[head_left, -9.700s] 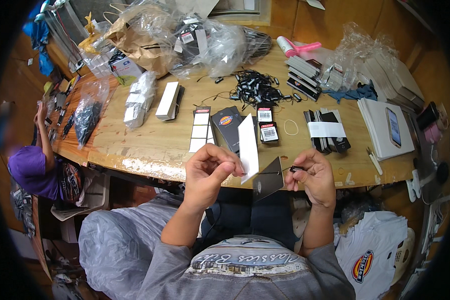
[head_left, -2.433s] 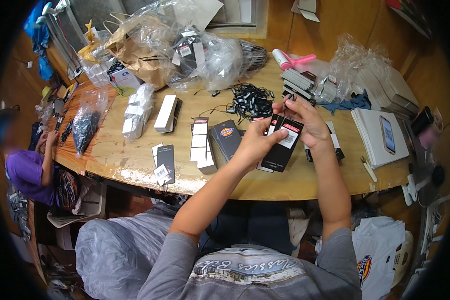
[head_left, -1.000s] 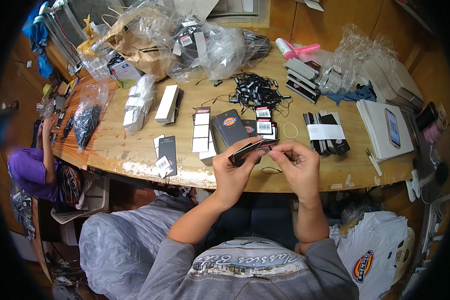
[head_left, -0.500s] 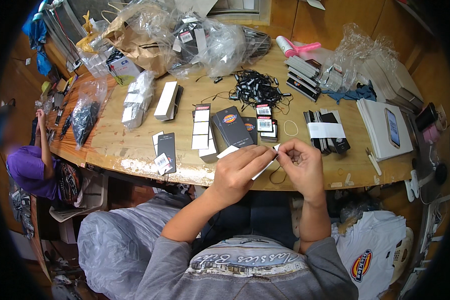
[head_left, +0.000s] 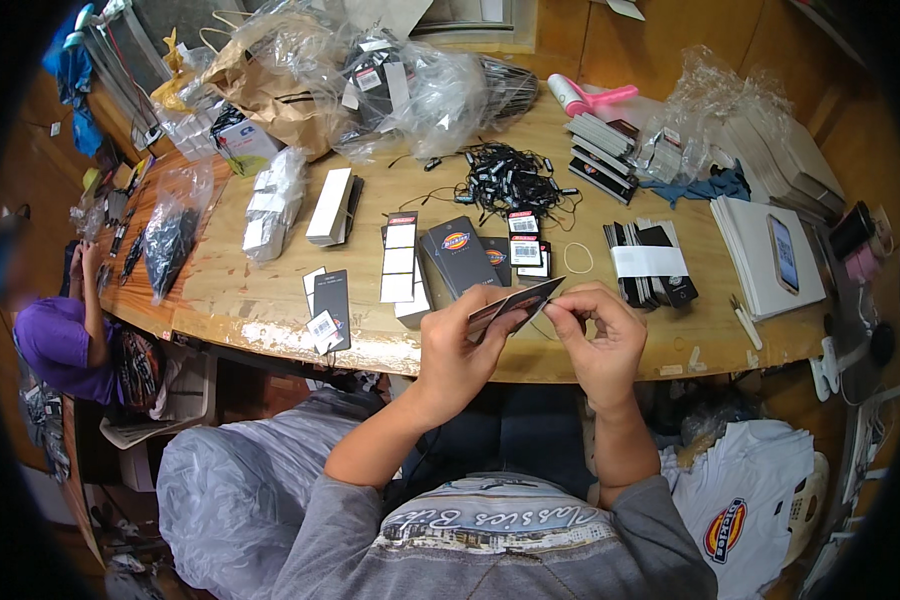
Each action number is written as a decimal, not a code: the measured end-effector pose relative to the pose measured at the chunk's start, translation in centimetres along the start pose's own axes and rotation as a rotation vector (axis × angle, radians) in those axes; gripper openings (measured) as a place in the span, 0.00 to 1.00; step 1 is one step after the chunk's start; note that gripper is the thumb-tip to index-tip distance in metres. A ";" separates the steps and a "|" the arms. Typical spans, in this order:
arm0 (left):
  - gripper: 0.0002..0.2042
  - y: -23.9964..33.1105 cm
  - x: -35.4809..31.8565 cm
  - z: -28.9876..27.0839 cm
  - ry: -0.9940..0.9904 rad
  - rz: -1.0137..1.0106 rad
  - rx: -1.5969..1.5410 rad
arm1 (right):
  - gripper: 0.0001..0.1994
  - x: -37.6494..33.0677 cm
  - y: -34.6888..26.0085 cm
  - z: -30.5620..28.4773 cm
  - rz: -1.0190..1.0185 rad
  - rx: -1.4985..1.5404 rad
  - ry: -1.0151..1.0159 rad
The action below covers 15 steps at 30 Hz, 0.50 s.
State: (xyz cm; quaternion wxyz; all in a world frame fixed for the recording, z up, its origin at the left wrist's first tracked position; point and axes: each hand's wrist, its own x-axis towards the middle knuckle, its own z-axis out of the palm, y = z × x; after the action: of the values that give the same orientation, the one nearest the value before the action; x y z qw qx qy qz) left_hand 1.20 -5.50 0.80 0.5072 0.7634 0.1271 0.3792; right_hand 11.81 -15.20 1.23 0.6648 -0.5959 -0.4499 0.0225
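My left hand [head_left: 453,352] holds black hang tags [head_left: 522,303] tilted above the table's front edge, thumb beneath and fingers behind. At their right end, the fingertips of my right hand [head_left: 602,338] are pinched together on a thin dark cord, mostly hidden by the fingers. Just beyond my hands lie a stack of black hang tags [head_left: 463,262], a stack topped with white labels [head_left: 400,258] and a small pile of red-topped barcode tags [head_left: 526,250]. Further back is a tangled heap of black cords [head_left: 515,180].
To the right are a banded bundle of black tags [head_left: 652,263], a phone [head_left: 784,253] on white sheets, and snips [head_left: 746,322]. Loose tags [head_left: 332,310] and a white-topped stack [head_left: 330,205] lie left. Plastic bags [head_left: 440,90] fill the back. Another person in purple [head_left: 62,340] sits far left.
The held tags have turned in my left hand, so their dark face shows instead of a white edge. My right hand stays pinched at their end; the hanging cord loop shows less.
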 end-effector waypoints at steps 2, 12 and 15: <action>0.10 0.1 0.0 0.0 0.005 0.070 0.083 | 0.03 0.1 -0.1 0.0 -0.008 -0.004 0.011; 0.18 -0.1 0.3 -0.2 -0.081 0.375 0.404 | 0.04 0.2 -0.5 -0.4 0.001 -0.071 -0.060; 0.16 0.5 0.8 -0.7 -0.196 0.374 0.357 | 0.04 0.1 0.2 -0.6 -0.008 -0.063 -0.033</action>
State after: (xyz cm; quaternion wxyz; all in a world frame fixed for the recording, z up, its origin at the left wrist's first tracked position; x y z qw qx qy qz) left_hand 1.17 -4.79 1.72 0.2958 0.8839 -0.0011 0.3622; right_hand 12.33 -15.51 1.20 0.6382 -0.6145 -0.4635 0.0154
